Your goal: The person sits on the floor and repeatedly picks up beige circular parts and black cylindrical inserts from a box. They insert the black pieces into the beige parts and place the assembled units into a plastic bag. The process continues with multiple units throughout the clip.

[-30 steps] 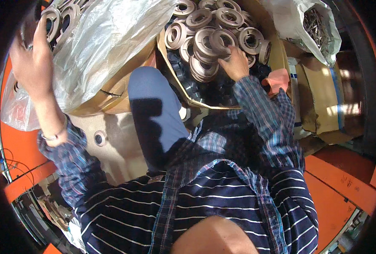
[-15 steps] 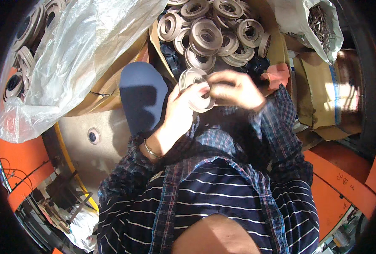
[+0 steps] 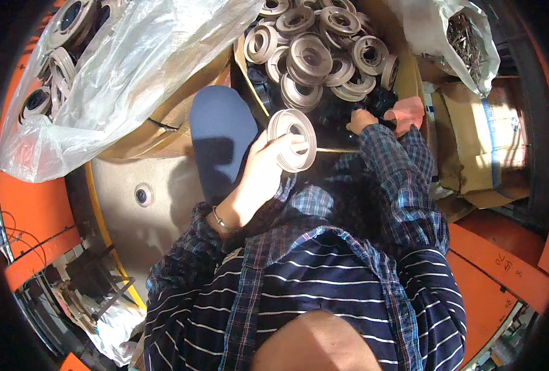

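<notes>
My left hand (image 3: 265,167) grips a beige ringed plastic collar (image 3: 294,141), with the thumb across its central hole. The collar is held tilted, its round opening facing right. My right hand (image 3: 362,121) is down in the cardboard box (image 3: 415,80), at the black parts (image 3: 381,99) in its shadowed near end. Its fingers are mostly hidden, so what they hold, if anything, does not show. Beyond both hands, several similar beige collars (image 3: 310,59) lie heaped in the same box.
A clear plastic bag (image 3: 132,68) drapes over a carton at left, beside more collars (image 3: 38,102). A single collar (image 3: 144,195) lies on the floor. At right are a bag of metal pins (image 3: 465,37), an open carton (image 3: 466,136) and a pink cloth-like piece (image 3: 405,115).
My right hand has left the collar and moved away to the right, down into the box. My left hand keeps its hold on the collar. The view has shifted slightly.
</notes>
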A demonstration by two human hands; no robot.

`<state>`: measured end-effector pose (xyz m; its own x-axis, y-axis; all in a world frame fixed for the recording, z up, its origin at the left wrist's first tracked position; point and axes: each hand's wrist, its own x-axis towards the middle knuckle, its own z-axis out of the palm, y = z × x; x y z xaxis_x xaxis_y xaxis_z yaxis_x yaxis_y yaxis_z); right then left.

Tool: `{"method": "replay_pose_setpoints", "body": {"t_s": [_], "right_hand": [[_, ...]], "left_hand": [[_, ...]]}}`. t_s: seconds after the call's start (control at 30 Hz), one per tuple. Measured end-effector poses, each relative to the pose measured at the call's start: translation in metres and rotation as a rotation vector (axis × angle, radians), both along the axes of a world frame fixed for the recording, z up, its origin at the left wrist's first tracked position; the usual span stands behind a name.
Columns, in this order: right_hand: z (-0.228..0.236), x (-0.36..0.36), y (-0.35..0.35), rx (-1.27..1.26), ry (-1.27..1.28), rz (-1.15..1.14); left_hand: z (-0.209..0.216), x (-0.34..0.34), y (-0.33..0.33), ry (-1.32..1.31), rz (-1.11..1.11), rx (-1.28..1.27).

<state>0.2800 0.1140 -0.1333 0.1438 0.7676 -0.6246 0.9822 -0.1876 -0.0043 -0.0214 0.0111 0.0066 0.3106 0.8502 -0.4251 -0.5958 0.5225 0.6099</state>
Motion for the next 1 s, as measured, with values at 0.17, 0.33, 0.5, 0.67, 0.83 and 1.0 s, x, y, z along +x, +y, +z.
{"method": "replay_pose_setpoints", "body": {"t_s": [0.17, 0.33, 0.5, 0.67, 0.83, 1.0], "right_hand": [[-0.014, -0.012, -0.003, 0.056, -0.016, -0.131], [0.026, -0.028, -0.009, 0.254, 0.151, -0.061], [0.115, -0.057, -0.038, 0.788, 0.683, 0.183], [0.154, -0.098, -0.089, 0.709, 0.905, 0.459], [0.169, -0.099, -0.104, 0.682, 0.988, 0.231], [0.153, -0.109, -0.113, 0.578, 1.299, -0.34]], "left_hand": [[0.0, -0.002, -0.006, -0.032, 0.027, 0.021], [0.005, -0.003, -0.007, -0.026, 0.073, 0.02], [0.007, 0.003, -0.002, -0.034, 0.095, 0.027], [0.006, 0.009, -0.002, -0.104, 0.001, 0.091], [0.013, 0.006, -0.005, -0.028, -0.076, 0.152], [0.015, 0.014, -0.017, 0.563, -0.162, 0.455]]}}
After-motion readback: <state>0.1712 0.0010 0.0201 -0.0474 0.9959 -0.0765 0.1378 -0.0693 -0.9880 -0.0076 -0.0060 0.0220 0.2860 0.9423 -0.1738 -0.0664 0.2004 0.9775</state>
